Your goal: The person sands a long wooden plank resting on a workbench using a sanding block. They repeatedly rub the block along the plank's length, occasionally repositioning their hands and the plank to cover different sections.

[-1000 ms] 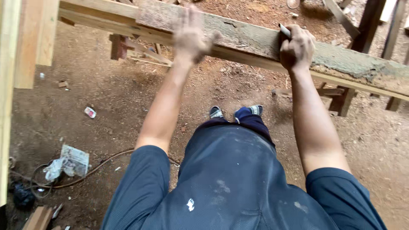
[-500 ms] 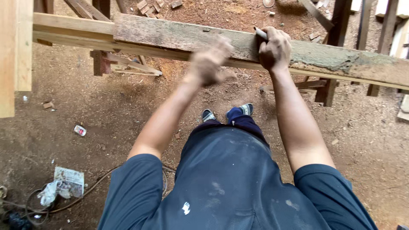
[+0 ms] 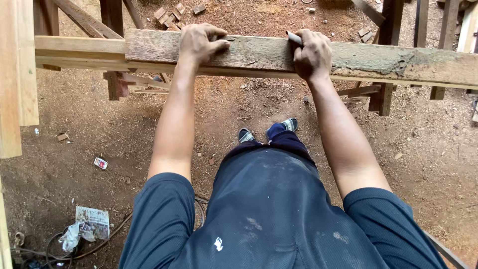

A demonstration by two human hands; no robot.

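Observation:
A long weathered wooden plank (image 3: 259, 52) runs across the top of the head view, grey-green and stained at its right part. My left hand (image 3: 199, 42) grips the plank's near edge, fingers curled over its top face. My right hand (image 3: 312, 52) rests on the plank further right, fist closed around a small pale stick-like marker (image 3: 294, 37) whose tip pokes out to the left. Below the plank I see my dark blue shirt, dark trousers and sandalled feet (image 3: 269, 130) on the dirt floor.
A pale timber frame (image 3: 20, 74) stands at the left. Wooden legs and braces (image 3: 383, 94) support the plank. Wood offcuts (image 3: 169, 14) lie beyond it. A crumpled paper (image 3: 92, 221), a cable (image 3: 107, 239) and a small box (image 3: 100, 163) lie on the sawdust floor.
My left hand lifted off the plank, swung through the air and came back down gripping it. The view shifted so the plank sits lower. My right hand kept hold of the marker.

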